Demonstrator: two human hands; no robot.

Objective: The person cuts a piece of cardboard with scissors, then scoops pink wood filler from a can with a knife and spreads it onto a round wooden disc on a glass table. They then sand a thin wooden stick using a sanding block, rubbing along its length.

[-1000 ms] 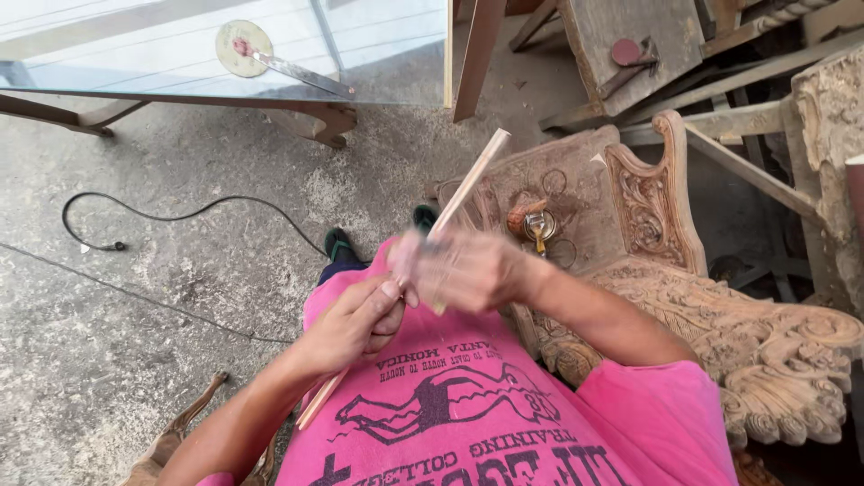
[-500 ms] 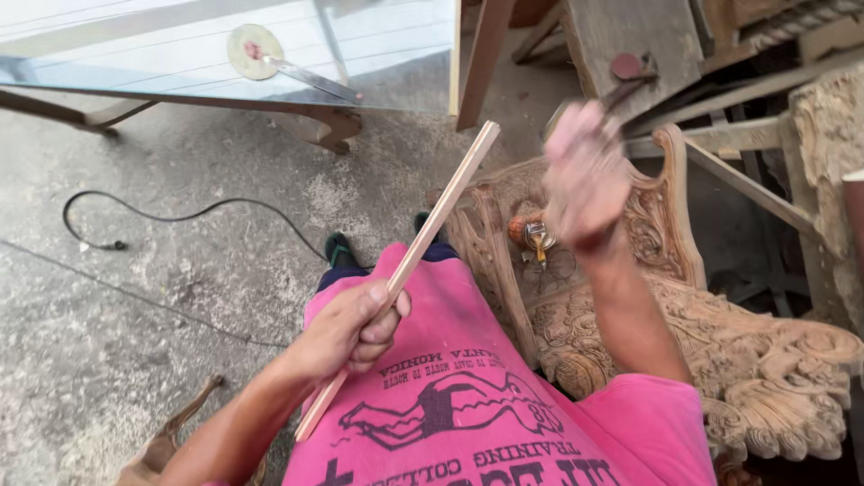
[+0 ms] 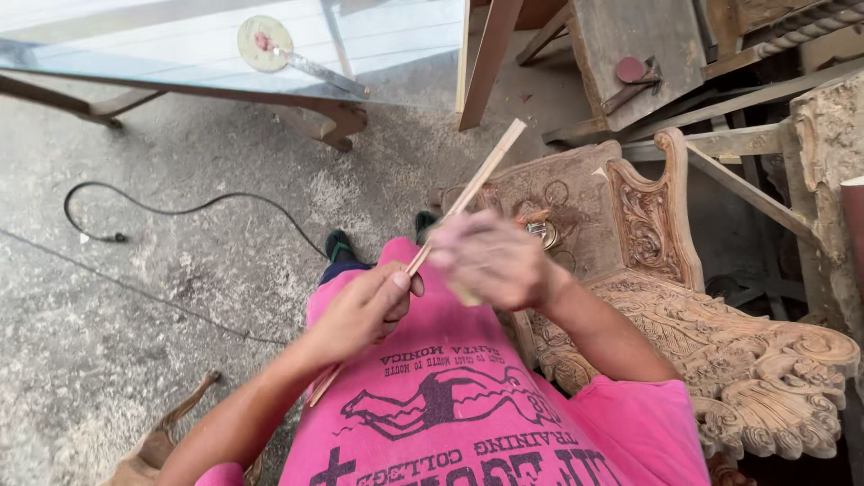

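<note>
Soft even daylight, faint shadows, right hand (image 3: 490, 261) motion-blurred, edges slightly wide-angle warped

Right hand (image 3: 490, 261) motion-blurred, grip unclear; wooden strip's (image 3: 472, 187) lower end behind left hand (image 3: 360, 310)

pale bare wood strip (image 3: 472, 184) (apparently unvarnished), rough concrete floor (image 3: 135, 297)

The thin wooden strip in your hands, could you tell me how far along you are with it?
Done: the carved chair beside shows finished relief. In hand: the left hand grips the thin wooden strip; the blurred right hand meets it mid-length. Left: its upper length looks untouched.
</note>
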